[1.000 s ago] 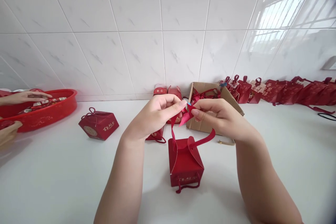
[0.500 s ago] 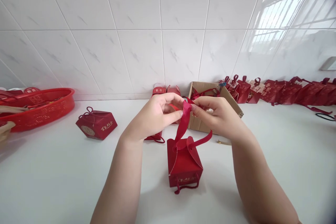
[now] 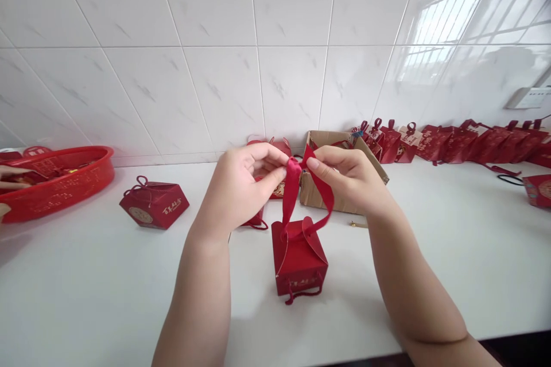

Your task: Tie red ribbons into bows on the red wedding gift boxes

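Note:
A small red gift box stands on the white table in front of me, its curved top flaps folded together. A red satin ribbon runs up from the flaps in a loop. My left hand pinches the ribbon above the box between thumb and fingertips. With thumb and forefinger my right hand grips the ribbon's other part, close beside the left fingertips. A twisted red cord hangs at the box's front, near its gold lettering.
Left stands another red gift box; beyond it a red basin has another person's hand in it. Behind my hands are a cardboard box and more red boxes. Several red gift bags line the tiled wall.
My hands have drawn slightly apart at the ribbon, and its right-hand strand now forms a closed loop up to my right fingers. The view has shifted a little to the right.

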The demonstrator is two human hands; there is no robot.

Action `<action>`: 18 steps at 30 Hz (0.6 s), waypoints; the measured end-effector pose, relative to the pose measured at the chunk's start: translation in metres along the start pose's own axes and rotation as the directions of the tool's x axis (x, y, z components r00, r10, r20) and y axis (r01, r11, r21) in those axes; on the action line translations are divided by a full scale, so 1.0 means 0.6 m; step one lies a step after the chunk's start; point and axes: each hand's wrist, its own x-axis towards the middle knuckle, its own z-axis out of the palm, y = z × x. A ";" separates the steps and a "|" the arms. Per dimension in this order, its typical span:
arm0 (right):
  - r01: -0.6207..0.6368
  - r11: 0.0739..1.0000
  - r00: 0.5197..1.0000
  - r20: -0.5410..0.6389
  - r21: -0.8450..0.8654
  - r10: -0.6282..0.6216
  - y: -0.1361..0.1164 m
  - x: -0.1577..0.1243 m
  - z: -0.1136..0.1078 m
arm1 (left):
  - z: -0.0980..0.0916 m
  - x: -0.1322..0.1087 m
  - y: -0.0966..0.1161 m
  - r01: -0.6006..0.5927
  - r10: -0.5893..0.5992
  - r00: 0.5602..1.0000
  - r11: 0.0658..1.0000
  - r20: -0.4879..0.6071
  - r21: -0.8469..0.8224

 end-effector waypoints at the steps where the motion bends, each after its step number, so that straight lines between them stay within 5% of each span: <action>1: -0.001 0.999 0.999 -0.042 0.032 0.002 0.000 0.000 0.000 | 0.001 -0.001 0.001 -0.018 0.018 0.999 1.000 -0.038 0.004; 6: -0.051 0.982 0.978 -0.191 0.182 0.086 0.016 -0.005 0.003 | 0.006 -0.006 -0.003 -0.081 0.087 0.985 0.996 -0.150 0.043; 12: -0.080 0.990 0.952 -0.286 0.116 0.111 0.038 -0.039 -0.020 | -0.031 -0.043 -0.020 -0.085 0.131 0.966 0.975 -0.222 0.208; 18: -0.203 0.972 0.940 -0.252 0.122 0.228 0.083 -0.106 -0.043 | -0.069 -0.117 -0.050 0.093 -0.024 0.962 0.966 -0.273 0.242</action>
